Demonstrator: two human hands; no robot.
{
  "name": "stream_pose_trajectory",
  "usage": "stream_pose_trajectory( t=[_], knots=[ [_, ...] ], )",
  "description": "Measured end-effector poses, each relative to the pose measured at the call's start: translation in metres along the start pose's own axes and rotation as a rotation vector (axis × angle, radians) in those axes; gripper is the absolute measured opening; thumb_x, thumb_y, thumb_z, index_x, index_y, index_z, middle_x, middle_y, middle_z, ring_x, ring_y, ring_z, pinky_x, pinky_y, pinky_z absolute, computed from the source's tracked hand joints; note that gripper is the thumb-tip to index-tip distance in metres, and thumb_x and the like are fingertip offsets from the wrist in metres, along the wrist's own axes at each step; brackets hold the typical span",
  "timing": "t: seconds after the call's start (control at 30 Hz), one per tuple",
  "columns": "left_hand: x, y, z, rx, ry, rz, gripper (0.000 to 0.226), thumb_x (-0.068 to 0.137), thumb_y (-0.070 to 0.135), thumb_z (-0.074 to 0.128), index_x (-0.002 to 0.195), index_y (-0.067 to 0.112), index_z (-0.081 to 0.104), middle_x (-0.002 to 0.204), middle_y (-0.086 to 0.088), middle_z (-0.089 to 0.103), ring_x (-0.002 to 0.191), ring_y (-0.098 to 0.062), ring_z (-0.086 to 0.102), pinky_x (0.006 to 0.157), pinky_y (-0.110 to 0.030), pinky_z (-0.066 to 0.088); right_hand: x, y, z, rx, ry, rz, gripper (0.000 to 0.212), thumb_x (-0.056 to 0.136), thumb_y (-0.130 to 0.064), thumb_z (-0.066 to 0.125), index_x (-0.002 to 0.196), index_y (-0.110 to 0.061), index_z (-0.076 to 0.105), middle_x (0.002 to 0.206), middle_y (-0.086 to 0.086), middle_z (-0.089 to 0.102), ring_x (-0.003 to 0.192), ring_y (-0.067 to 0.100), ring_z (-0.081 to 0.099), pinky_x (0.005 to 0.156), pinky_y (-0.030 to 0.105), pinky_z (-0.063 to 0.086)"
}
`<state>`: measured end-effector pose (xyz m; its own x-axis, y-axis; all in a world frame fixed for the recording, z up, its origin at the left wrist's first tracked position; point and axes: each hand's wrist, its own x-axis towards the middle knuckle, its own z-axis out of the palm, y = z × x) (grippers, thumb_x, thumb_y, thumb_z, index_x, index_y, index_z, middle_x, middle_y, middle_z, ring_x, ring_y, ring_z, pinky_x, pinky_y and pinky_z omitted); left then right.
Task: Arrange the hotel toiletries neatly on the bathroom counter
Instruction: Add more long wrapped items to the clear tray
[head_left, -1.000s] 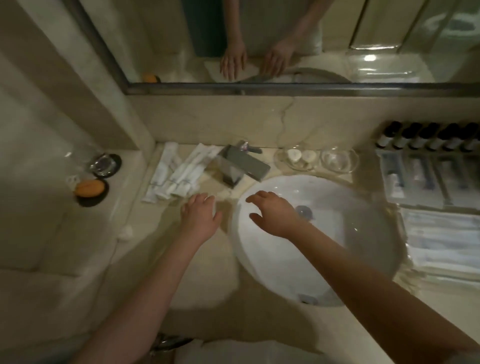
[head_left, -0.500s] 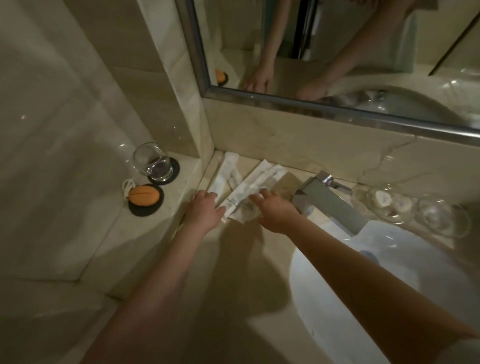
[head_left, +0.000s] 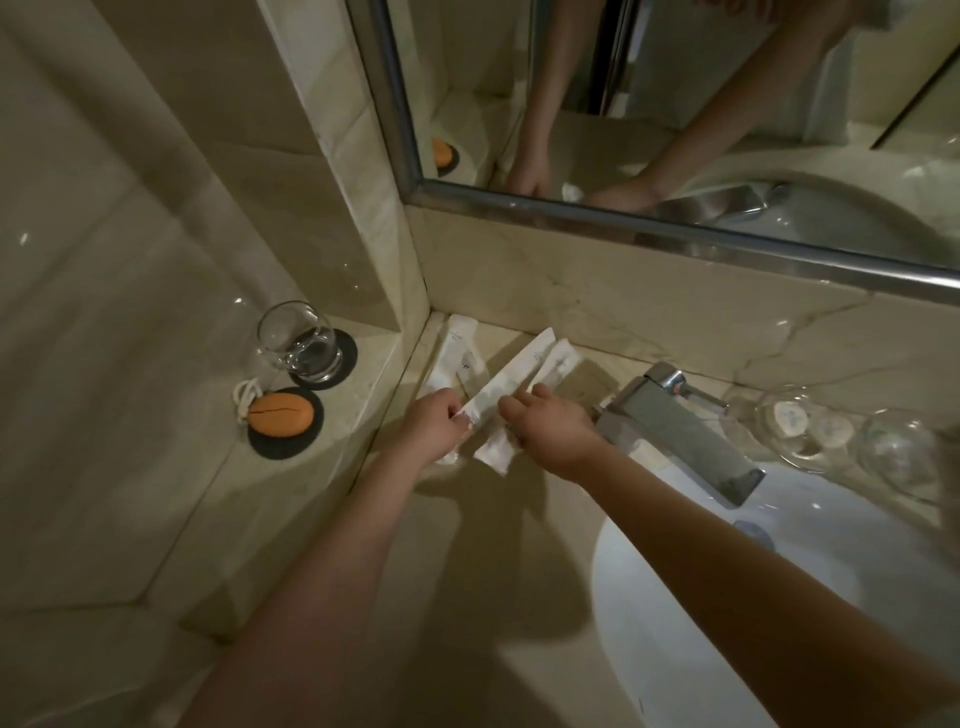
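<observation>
At the back left corner of the counter (head_left: 519, 545), both of my hands rest on a small fan of white toiletry packets (head_left: 501, 400). My left hand (head_left: 434, 428) is curled, fingertips pinched together on the near end of one packet. My right hand (head_left: 553, 434) lies over the next packet, fingers bent down onto it; I cannot tell whether it grips or only presses.

A second ago both hands hovered empty near the basin. Half a second ago they reached the packets, and now they have closed on them, so I judge the straightening has begun, with the packets splayed at differing angles and not yet lined up.

The packets are long, flat, matte paper sleeves with faint print. They lie on glossy beige marble, against the wall under the metal-framed mirror (head_left: 675, 234). A squared metal tap (head_left: 680, 441) stands just right of them above the white oval sink (head_left: 701, 623). Left, on a raised ledge, sit a clear glass tumbler (head_left: 301, 340) and an orange oval soap (head_left: 280, 413), each on a dark round coaster.
</observation>
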<state>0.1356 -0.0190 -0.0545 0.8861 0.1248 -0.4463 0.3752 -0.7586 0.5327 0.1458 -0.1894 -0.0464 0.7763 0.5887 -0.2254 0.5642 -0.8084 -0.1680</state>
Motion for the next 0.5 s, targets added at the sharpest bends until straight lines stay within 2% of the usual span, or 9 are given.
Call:
stream_pose_trajectory(
  t=[0.2, 0.37, 0.43, 0.5],
  knots=[
    [-0.023, 0.008, -0.005, -0.088, 0.062, 0.041, 0.016, 0.093, 0.015, 0.048, 0.079, 0.014, 0.041, 0.073, 0.000, 0.045, 0.067, -0.017, 0.042, 0.054, -0.026, 0.031, -0.020, 0.001, -0.027, 0.101, 0.275, -0.058, 0.020, 0.082, -0.012, 0.058, 0.100, -0.008, 0.051, 0.089, 0.014, 0.061, 0.082, 0.032, 0.056, 0.058, 0.037, 0.044],
    [-0.061, 0.018, -0.011, -0.134, 0.144, 0.107, 0.011, 0.096, 0.022, 0.047, 0.090, 0.013, 0.045, 0.077, 0.000, 0.050, 0.070, -0.017, 0.048, 0.059, -0.027, 0.036, -0.055, -0.008, -0.054, 0.256, 0.528, -0.022, 0.037, 0.078, -0.017, 0.068, 0.113, -0.009, 0.059, 0.103, 0.013, 0.066, 0.090, 0.034, 0.062, 0.063, 0.037, 0.049],
    [-0.084, 0.023, -0.010, -0.193, 0.168, 0.141, 0.008, 0.096, 0.017, 0.046, 0.090, 0.012, 0.042, 0.074, 0.002, 0.045, 0.071, -0.017, 0.045, 0.055, -0.026, 0.033, -0.076, -0.013, -0.064, 0.325, 0.602, -0.015, 0.027, 0.076, -0.018, 0.070, 0.101, -0.008, 0.063, 0.094, 0.012, 0.066, 0.082, 0.033, 0.064, 0.060, 0.038, 0.050],
    [-0.109, 0.026, -0.006, -0.231, 0.206, 0.195, 0.009, 0.095, 0.013, 0.045, 0.087, 0.010, 0.041, 0.075, 0.001, 0.045, 0.073, -0.019, 0.046, 0.057, -0.030, 0.034, -0.100, -0.017, -0.071, 0.411, 0.673, 0.053, 0.022, 0.076, -0.021, 0.072, 0.088, -0.005, 0.063, 0.081, 0.011, 0.064, 0.068, 0.030, 0.060, 0.055, 0.034, 0.045]
  ],
)
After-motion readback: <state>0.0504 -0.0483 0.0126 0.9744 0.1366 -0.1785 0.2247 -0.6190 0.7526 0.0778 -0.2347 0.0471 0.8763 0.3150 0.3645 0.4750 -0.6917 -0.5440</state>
